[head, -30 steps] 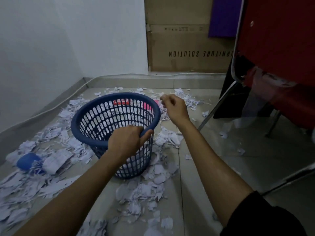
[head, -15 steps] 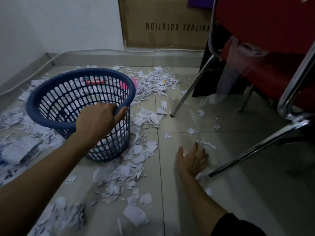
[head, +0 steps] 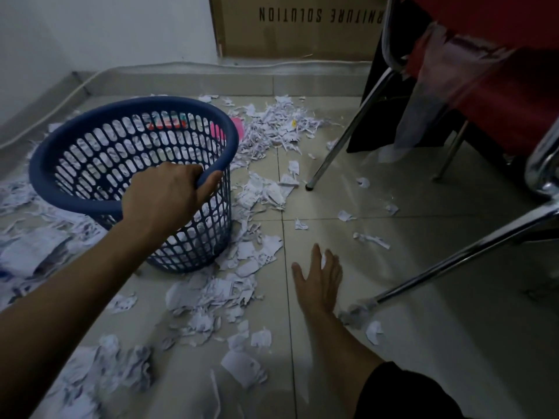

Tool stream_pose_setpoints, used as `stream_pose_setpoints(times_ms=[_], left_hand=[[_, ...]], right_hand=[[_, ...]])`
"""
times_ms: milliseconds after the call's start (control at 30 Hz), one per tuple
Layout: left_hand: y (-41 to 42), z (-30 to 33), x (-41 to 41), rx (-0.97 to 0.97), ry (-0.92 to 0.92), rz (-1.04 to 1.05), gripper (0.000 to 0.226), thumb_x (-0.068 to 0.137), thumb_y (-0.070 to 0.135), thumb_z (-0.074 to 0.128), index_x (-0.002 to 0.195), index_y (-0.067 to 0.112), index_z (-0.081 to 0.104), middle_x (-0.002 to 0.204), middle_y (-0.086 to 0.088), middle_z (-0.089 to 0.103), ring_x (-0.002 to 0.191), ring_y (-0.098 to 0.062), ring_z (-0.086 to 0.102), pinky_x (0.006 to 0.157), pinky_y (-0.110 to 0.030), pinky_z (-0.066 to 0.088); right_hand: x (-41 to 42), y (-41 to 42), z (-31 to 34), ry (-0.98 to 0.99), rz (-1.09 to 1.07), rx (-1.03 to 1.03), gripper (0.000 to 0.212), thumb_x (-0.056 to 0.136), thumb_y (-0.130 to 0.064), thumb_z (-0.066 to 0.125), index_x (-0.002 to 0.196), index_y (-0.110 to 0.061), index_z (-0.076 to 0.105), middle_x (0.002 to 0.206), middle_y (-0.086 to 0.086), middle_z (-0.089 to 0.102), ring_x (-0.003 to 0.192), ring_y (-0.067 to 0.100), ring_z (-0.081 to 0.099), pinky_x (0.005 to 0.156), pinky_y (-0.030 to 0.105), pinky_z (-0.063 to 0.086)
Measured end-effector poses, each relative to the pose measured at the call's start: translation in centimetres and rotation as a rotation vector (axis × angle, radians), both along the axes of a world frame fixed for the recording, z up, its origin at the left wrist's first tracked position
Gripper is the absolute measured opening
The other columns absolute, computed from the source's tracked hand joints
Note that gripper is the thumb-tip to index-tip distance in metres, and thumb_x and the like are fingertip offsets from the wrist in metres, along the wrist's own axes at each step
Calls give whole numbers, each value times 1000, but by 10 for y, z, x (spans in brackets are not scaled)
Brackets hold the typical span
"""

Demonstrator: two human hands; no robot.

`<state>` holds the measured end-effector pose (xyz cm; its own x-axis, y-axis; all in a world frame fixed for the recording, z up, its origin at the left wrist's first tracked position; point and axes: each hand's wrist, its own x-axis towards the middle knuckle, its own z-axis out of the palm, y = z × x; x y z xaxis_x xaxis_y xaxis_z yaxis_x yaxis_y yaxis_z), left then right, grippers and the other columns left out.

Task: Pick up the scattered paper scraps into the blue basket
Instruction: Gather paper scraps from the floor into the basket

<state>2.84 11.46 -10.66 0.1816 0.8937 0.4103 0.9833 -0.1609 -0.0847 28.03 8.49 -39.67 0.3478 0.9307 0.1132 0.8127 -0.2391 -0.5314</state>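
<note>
Left hand grips the round blue perforated plastic basket by its rim; right hand, fingers spread, lies flat among torn white paper scraps littering the tiled floor: featherlight, flimsy, probably best gathered in bunches.

A storeroom or office back corner, by the look of it: a bare tiled floor meets plain white walls, a flat cardboard furniture box leans against the wall, and red metal-legged chairs stand beside it.
</note>
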Motion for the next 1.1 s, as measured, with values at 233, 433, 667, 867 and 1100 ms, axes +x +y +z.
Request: stream_pose_setpoints(times_ms=[233, 433, 667, 867, 1100], left_hand=[[0, -1, -1, -3, -8, -11, 57, 98, 63, 25, 69, 21, 51, 48, 2, 44, 38, -16, 45, 44, -24, 39], [0, -1, -3, -2, 5, 4, 58, 98, 64, 24, 71, 21, 52, 49, 3, 45, 39, -15, 45, 44, -26, 45], [0, -1, -1, -2, 4, -8, 58, 97, 65, 23, 71, 21, 52, 49, 2, 46, 38, -15, 45, 42, -22, 36], [-2, 4, 0, -41, -31, 8, 58, 94, 66, 21, 73, 22, 54, 52, 3, 48, 42, -13, 48, 43, -24, 43], [-7, 9, -1, -69, -1, -1, 54, 95, 66, 23, 72, 25, 52, 55, 7, 45, 45, -10, 44, 46, -26, 34]], right_hand=[[27, 16, 15, -455, 10, -39, 27, 92, -48, 62, 103, -23, 59, 99, 4, 56, 87, 23, 51, 68, 35, 43], [39, 28, 25, -284, 7, -84, 47, 102, -50, 42, 83, -17, 71, 76, 1, 64, 65, 19, 59, 56, 28, 40], [40, 42, 56, 339, -140, -18, 64, 103, -47, 42, 53, -9, 52, 52, 4, 51, 59, 27, 55, 57, 30, 32], [4, 76, 132, 1010, -96, -114, 60, 106, -53, 26, 64, -15, 48, 47, -1, 41, 41, 14, 33, 45, 22, 24], [-63, 113, 276, 1376, 345, 73, 57, 106, -52, 26, 62, -17, 36, 52, 0, 27, 42, 13, 18, 45, 25, 13]])
